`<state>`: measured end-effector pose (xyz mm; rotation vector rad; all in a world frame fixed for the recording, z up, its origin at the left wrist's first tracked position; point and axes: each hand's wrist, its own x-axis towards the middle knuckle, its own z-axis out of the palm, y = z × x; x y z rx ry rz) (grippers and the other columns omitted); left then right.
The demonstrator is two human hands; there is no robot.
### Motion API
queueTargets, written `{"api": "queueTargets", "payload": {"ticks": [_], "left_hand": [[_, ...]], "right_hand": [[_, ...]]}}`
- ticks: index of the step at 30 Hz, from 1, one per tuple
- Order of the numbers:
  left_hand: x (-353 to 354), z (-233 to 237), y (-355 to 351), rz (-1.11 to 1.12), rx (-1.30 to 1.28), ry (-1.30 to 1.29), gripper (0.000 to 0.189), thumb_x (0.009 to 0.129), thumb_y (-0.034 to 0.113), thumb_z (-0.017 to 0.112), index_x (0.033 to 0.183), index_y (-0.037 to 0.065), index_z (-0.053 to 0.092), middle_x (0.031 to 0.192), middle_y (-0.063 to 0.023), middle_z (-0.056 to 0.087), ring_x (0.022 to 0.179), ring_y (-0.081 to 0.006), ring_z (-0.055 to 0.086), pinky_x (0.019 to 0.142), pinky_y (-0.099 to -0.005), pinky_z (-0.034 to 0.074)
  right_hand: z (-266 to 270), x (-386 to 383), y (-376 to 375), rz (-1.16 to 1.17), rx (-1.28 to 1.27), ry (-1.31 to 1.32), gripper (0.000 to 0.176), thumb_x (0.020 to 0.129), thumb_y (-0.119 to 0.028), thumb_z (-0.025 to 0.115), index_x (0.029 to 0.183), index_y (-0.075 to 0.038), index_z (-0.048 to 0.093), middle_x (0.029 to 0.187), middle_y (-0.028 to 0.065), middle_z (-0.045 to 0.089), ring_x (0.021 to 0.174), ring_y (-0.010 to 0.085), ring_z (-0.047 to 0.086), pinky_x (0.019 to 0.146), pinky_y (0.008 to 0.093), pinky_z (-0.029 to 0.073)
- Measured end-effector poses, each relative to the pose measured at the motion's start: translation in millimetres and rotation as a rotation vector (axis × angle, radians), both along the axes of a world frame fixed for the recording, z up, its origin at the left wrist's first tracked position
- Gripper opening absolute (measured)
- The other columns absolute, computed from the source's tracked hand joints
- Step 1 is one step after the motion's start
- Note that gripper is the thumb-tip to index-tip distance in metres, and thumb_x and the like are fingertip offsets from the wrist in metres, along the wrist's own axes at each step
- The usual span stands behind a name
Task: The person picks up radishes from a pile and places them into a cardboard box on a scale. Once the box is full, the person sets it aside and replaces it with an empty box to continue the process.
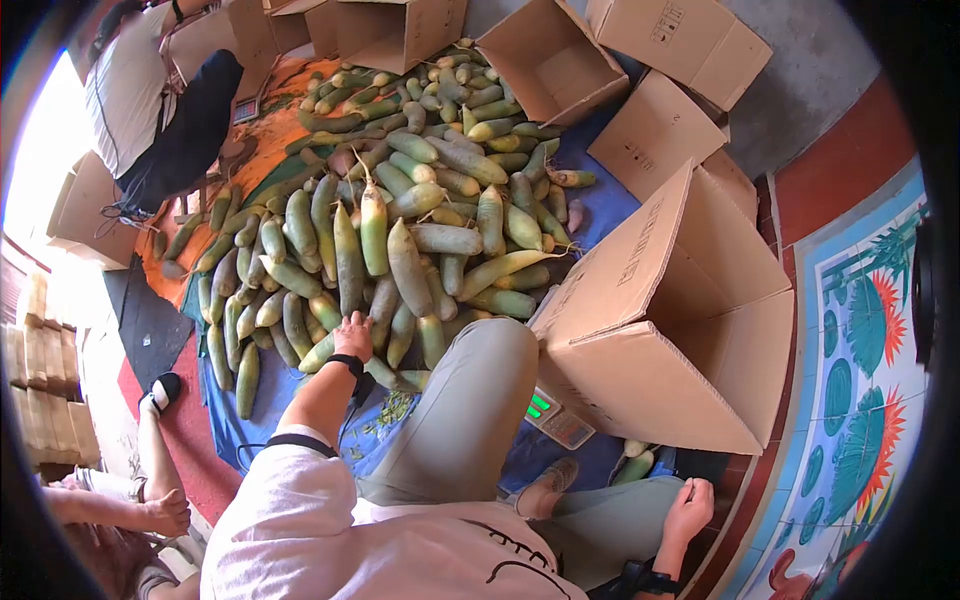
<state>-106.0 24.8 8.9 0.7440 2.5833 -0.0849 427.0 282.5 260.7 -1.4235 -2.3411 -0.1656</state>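
My left hand [352, 337] reaches to the near edge of a big pile of green radishes [415, 205], its fingers at the lower end of a long green radish [349, 262]. Whether it grips that radish is hard to tell. My right hand [690, 508] rests by my right knee, fingers curled in, with nothing visible in it. Between my legs and the pile, a scale [558, 417] with a green-lit display stands partly under a large open cardboard box [660, 372]. A couple of radishes [634, 465] lie below the box.
More cardboard boxes [553, 62] stand behind the pile and at the right. A person [150, 110] sits at the upper left; another person's arm and foot [155, 440] show at the lower left. A blue sheet [262, 400] lies under the radishes.
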Motion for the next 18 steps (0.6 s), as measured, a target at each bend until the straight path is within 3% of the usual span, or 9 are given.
{"api": "queueTargets", "payload": {"ticks": [1, 3, 4, 8, 13, 15, 16, 18], "left_hand": [[3, 1, 1, 0.0, 0.005, -0.001, 0.057, 0.075, 0.014, 0.06, 0.13, 0.016, 0.044, 0.128, -0.0117, 0.041, 0.12, -0.0291, 0.04, 0.092, -0.0445, 0.042], [12, 7, 2, -0.094, -0.025, 0.163, 0.029, 0.083, 0.015, 0.052, 0.111, 0.019, 0.057, 0.113, -0.0085, 0.047, 0.11, -0.0255, 0.046, 0.084, -0.0428, 0.043], [16, 12, 4, -0.13, -0.015, 0.21, 0.021, 0.084, 0.016, 0.052, 0.104, 0.017, 0.056, 0.11, -0.0082, 0.05, 0.106, -0.0257, 0.049, 0.08, -0.0404, 0.044], [18, -28, -2, -0.165, 0.002, 0.25, 0.027, 0.083, 0.014, 0.052, 0.11, 0.016, 0.051, 0.098, -0.0074, 0.055, 0.096, -0.0246, 0.055, 0.072, -0.0367, 0.047], [34, -5, -7, -0.291, -0.089, 0.269, 0.027, 0.082, 0.013, 0.053, 0.109, 0.014, 0.052, 0.097, -0.006, 0.056, 0.094, -0.023, 0.055, 0.071, -0.0339, 0.048], [40, -3, -13, -0.407, -0.1, 0.217, 0.017, 0.082, 0.014, 0.053, 0.098, 0.013, 0.059, 0.095, -0.0055, 0.056, 0.093, -0.0222, 0.055, 0.07, -0.0339, 0.048], [43, -2, -18, -0.403, -0.043, 0.232, 0.012, 0.082, 0.015, 0.053, 0.084, 0.012, 0.064, 0.094, -0.0061, 0.057, 0.093, -0.0234, 0.055, 0.071, -0.0345, 0.049], [47, 2, -27, -0.398, -0.017, 0.244, 0.013, 0.081, 0.015, 0.053, 0.082, 0.011, 0.065, 0.095, -0.0066, 0.057, 0.093, -0.0242, 0.055, 0.071, -0.0346, 0.049]], "right_hand": [[1, -1, 0, -0.002, -0.012, -0.008, 0.009, 0.082, -0.008, 0.055, 0.077, 0.0, 0.053, 0.075, 0.016, 0.053, 0.071, 0.0348, 0.053, 0.063, 0.0426, 0.042], [-2, -1, 1, 0.006, 0.007, -0.005, 0.01, 0.081, -0.008, 0.055, 0.077, 0.0, 0.053, 0.075, 0.0161, 0.053, 0.071, 0.035, 0.053, 0.064, 0.0428, 0.042], [-2, -1, 2, 0.016, 0.021, -0.001, 0.01, 0.081, -0.008, 0.056, 0.077, 0.0, 0.052, 0.075, 0.0163, 0.053, 0.071, 0.0353, 0.053, 0.064, 0.0429, 0.042], [-1, -2, 1, 0.002, 0.008, -0.001, 0.01, 0.081, -0.009, 0.056, 0.076, 0.0, 0.052, 0.075, 0.0166, 0.053, 0.072, 0.0359, 0.053, 0.064, 0.0433, 0.042], [-2, 0, 0, -0.001, 0.002, 0.0, 0.011, 0.081, -0.009, 0.055, 0.077, 0.0, 0.052, 0.075, 0.0171, 0.052, 0.072, 0.0367, 0.053, 0.064, 0.0441, 0.042], [0, 0, -1, 0.0, 0.007, 0.008, 0.011, 0.081, -0.009, 0.055, 0.076, 0.0, 0.052, 0.075, 0.0172, 0.052, 0.072, 0.0369, 0.053, 0.064, 0.0444, 0.042], [0, 0, -2, 0.004, 0.008, 0.01, 0.012, 0.082, -0.009, 0.055, 0.076, 0.0, 0.051, 0.075, 0.0172, 0.052, 0.072, 0.0372, 0.052, 0.064, 0.0447, 0.042], [-1, 0, -2, 0.013, 0.014, 0.025, 0.012, 0.082, -0.009, 0.055, 0.076, 0.0, 0.051, 0.075, 0.0172, 0.052, 0.071, 0.0374, 0.052, 0.064, 0.0449, 0.042]]}}
